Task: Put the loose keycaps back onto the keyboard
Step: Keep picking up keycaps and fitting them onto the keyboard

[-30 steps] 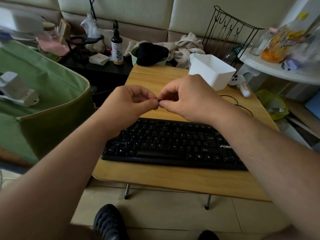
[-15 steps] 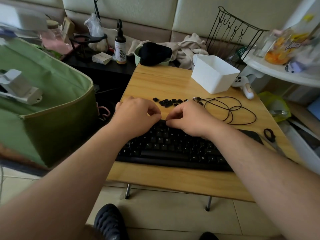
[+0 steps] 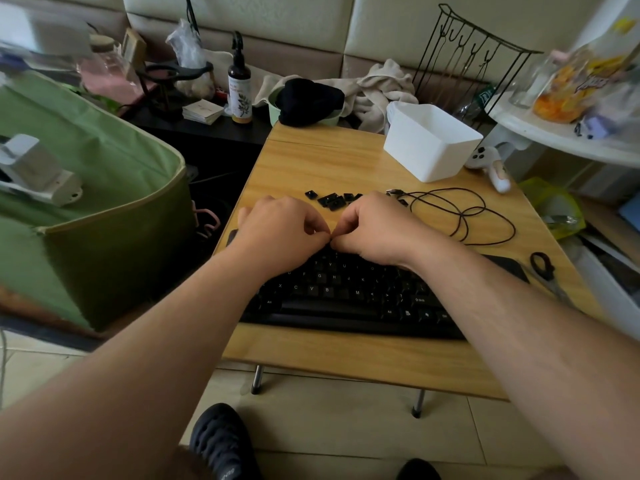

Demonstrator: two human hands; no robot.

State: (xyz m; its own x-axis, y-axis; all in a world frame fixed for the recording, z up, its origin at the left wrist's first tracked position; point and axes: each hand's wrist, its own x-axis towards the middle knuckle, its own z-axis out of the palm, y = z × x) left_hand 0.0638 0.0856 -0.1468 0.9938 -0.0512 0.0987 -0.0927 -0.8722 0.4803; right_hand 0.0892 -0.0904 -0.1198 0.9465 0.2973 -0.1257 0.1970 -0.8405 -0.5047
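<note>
Here, a low wooden table [image 3: 311, 161] stands on a tiled floor, with a green fabric bin [image 3: 104, 188] off to its left. A black keyboard [image 3: 346, 292] lies across the near part of the table. A white tub [image 3: 431, 142] sits at the far right of the table. A dark cable [image 3: 464, 216] loops on the wood between tub and keyboard. Scissors [image 3: 545, 268] lie at the right edge, just beside the keyboard's right end.

Both hands are down on the far rows of the keyboard, knuckles up. Left hand [image 3: 282, 233]: fingers curled, thumb and forefinger drawn together at the point where the hands meet. Right hand [image 3: 375, 230]: same posture, fingertips touching those of the left. Something small and dark seems to be nipped between them at the keyboard's far edge; cannot tell for sure that it is a keycap, nor which hand has it.

Loose keycaps [image 3: 332, 199] lie in a short scattered row on the bare wood just beyond the hands, partly hidden by the right hand.
</note>
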